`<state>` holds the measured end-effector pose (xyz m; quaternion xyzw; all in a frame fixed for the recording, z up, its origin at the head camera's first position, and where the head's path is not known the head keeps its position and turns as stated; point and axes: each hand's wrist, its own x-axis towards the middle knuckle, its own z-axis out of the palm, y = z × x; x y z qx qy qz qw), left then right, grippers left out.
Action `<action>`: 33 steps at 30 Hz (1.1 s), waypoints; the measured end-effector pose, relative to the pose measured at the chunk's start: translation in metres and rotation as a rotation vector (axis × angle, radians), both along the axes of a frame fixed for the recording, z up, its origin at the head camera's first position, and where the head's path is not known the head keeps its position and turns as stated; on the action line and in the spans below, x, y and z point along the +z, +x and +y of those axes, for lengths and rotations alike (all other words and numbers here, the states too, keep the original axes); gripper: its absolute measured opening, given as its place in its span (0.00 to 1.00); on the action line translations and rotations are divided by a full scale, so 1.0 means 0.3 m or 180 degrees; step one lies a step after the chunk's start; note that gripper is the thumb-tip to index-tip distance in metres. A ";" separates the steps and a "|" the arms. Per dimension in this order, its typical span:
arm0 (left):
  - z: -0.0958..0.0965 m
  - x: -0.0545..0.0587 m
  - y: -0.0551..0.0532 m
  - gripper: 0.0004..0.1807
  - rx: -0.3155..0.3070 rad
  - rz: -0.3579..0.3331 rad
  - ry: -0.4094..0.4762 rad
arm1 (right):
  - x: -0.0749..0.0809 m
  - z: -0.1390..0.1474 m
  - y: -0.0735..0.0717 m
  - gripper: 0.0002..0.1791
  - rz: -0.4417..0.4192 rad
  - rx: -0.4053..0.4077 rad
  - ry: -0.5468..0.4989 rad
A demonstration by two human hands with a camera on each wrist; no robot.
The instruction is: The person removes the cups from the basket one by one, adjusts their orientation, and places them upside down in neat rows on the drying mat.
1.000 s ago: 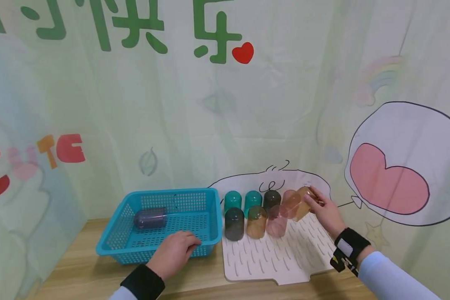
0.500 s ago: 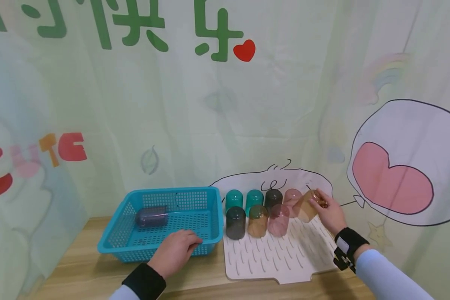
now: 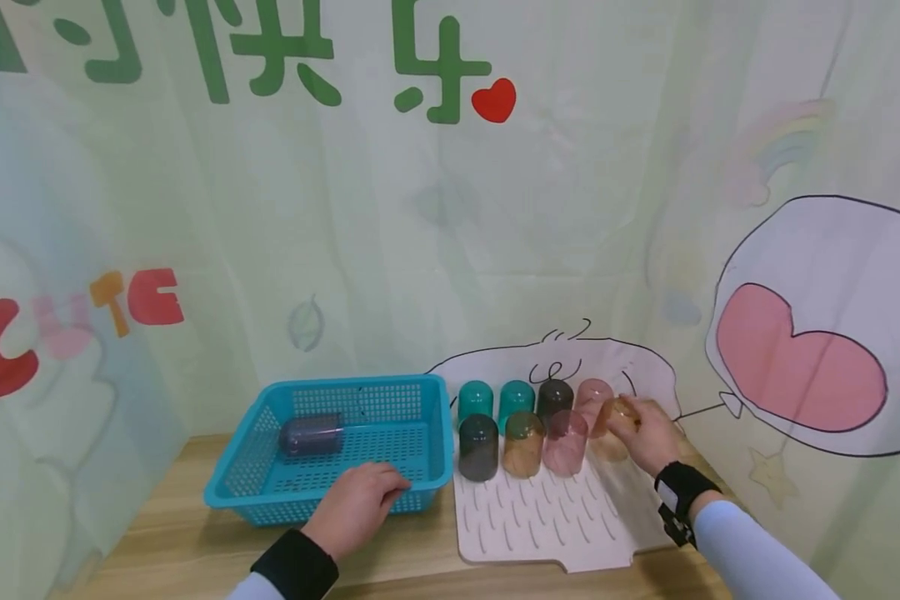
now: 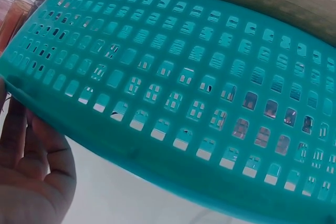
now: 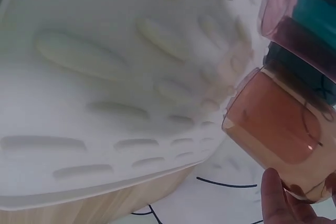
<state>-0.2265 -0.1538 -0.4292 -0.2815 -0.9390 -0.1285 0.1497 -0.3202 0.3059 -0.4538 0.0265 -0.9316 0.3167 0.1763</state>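
Note:
My right hand (image 3: 648,437) grips a clear amber cup (image 3: 611,443) by its closed base, mouth down, at the right end of the back row on a white drying mat (image 3: 536,529). In the right wrist view, the fingers (image 5: 273,190) hold that end and the cup's rim is close to the ridged mat. A pink cup (image 3: 594,396) stands just left of it. My left hand (image 3: 356,508) holds the near rim of a blue plastic basket (image 3: 330,502), its fingers bent at the edge in the left wrist view. Inside the basket lies a purple-grey cup (image 3: 311,435) on its side.
Upside-down on the mat also stand two teal cups (image 3: 476,402), a dark cup (image 3: 555,400) behind, and a grey cup (image 3: 478,450), an amber cup (image 3: 523,446) and a pink cup (image 3: 567,446) in front. A printed curtain (image 3: 390,250) hangs behind the wooden table (image 3: 405,567).
The amber cup in my right hand has gone from tilted to nearly upright and come down to the mat beside the back pink cup. My left hand has stayed on the basket's rim.

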 end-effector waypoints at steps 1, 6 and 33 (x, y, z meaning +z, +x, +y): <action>0.000 -0.002 -0.001 0.07 -0.0007 0.0014 0.0007 | -0.007 0.001 -0.004 0.33 0.0019 -0.0007 0.0046; 0.004 -0.002 -0.002 0.07 -0.0015 -0.0001 -0.0005 | -0.038 0.001 -0.014 0.35 -0.0304 -0.0013 0.0003; -0.001 0.006 0.009 0.08 -0.0011 -0.0023 0.0046 | -0.049 -0.059 -0.008 0.40 -0.0588 -0.0126 0.0246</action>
